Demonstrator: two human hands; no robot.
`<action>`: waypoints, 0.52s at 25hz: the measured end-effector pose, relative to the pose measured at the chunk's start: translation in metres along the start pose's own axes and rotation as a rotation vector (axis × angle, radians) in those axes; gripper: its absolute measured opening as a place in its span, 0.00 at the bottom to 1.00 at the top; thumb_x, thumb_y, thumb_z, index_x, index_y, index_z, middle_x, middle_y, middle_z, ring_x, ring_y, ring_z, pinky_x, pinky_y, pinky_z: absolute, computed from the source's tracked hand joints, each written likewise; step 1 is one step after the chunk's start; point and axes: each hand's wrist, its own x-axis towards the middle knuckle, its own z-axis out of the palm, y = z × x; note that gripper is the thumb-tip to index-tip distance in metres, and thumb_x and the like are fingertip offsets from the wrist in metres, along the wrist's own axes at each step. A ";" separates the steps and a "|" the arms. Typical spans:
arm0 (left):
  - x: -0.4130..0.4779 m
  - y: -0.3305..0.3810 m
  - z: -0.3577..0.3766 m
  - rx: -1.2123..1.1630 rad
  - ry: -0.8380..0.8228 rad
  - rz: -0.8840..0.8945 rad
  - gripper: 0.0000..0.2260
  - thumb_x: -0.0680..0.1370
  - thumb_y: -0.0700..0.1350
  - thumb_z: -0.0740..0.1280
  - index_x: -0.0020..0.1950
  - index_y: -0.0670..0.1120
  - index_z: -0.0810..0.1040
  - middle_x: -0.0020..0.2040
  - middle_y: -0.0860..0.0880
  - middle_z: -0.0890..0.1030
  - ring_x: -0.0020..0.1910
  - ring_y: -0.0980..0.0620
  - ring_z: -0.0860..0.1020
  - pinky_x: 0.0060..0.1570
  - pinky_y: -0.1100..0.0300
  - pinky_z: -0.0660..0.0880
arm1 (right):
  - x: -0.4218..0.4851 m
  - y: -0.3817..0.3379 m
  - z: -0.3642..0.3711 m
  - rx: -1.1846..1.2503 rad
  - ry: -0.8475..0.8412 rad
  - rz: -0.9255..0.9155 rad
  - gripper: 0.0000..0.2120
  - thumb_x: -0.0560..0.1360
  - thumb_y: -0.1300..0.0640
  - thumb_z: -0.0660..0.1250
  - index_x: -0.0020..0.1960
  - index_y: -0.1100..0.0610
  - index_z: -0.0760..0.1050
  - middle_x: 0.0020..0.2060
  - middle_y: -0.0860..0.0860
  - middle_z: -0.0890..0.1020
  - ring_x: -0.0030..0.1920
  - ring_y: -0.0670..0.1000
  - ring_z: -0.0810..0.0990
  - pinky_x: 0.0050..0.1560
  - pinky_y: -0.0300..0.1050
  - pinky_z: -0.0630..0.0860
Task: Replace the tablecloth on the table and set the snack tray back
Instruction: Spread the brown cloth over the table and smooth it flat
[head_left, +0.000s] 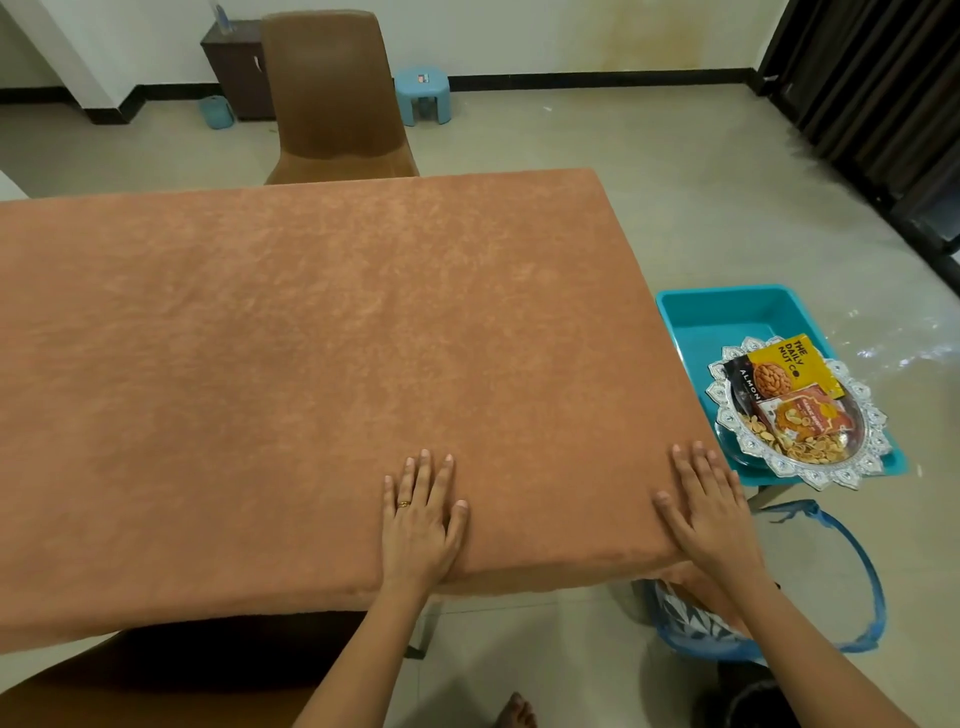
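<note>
A terracotta-orange tablecloth (311, 338) lies spread flat across the whole bench, its near edge folding down over the front and its right edge dropping over the side. Both of the person's hands rest on it, palms down, fingers stretched out, grasping nothing. The left hand (421, 514) lies at about 6 o'clock on the cloth, just inside the near edge, with a gold ring (403, 503) on one finger. The right hand (701, 509) presses on the near right corner at about 5 o'clock, fingers pointing away from the person and the heel of the palm over the corner fold.

Off the bench, at roughly 4 o'clock from its centre, a teal plastic tub (727, 317) sits lower down, just beside the hanging cloth. The snack tray (800, 410), silver with a scalloped ornate rim, rests across the near end of that tub. It holds a yellow and black almond packet (779, 369), an orange snack packet (800, 421) and loose nuts (810, 452).

Below the right forearm, at 5 o'clock, a blue-rimmed basket (857, 597) stands on the floor with patterned fabric (685, 608) inside.

At 12 o'clock a brown chair (332, 98) is pushed up to the far side of the bench. Beyond it sit a small blue stool (423, 93) and a dark cabinet (234, 67) against the wall. Another brown chair (156, 686) stands at the near side, at 7 o'clock.
</note>
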 end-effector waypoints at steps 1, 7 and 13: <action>-0.001 0.001 0.000 -0.006 -0.003 -0.001 0.26 0.80 0.59 0.50 0.77 0.56 0.54 0.77 0.48 0.57 0.77 0.50 0.52 0.74 0.47 0.44 | -0.001 0.001 0.000 0.003 0.002 0.002 0.35 0.76 0.31 0.40 0.78 0.46 0.40 0.78 0.48 0.44 0.77 0.48 0.41 0.76 0.54 0.45; -0.012 0.007 -0.001 -0.049 -0.019 -0.010 0.27 0.79 0.61 0.48 0.78 0.55 0.54 0.78 0.49 0.54 0.77 0.49 0.53 0.74 0.49 0.42 | -0.012 0.003 -0.003 0.042 -0.010 0.005 0.37 0.75 0.30 0.37 0.78 0.46 0.40 0.78 0.48 0.43 0.77 0.48 0.40 0.76 0.54 0.43; 0.010 0.008 -0.022 -0.109 0.017 0.001 0.27 0.79 0.61 0.44 0.78 0.56 0.50 0.78 0.50 0.49 0.77 0.50 0.48 0.75 0.48 0.43 | 0.014 -0.147 0.001 0.133 0.069 -0.232 0.30 0.79 0.43 0.46 0.78 0.53 0.52 0.77 0.53 0.51 0.77 0.54 0.48 0.75 0.50 0.41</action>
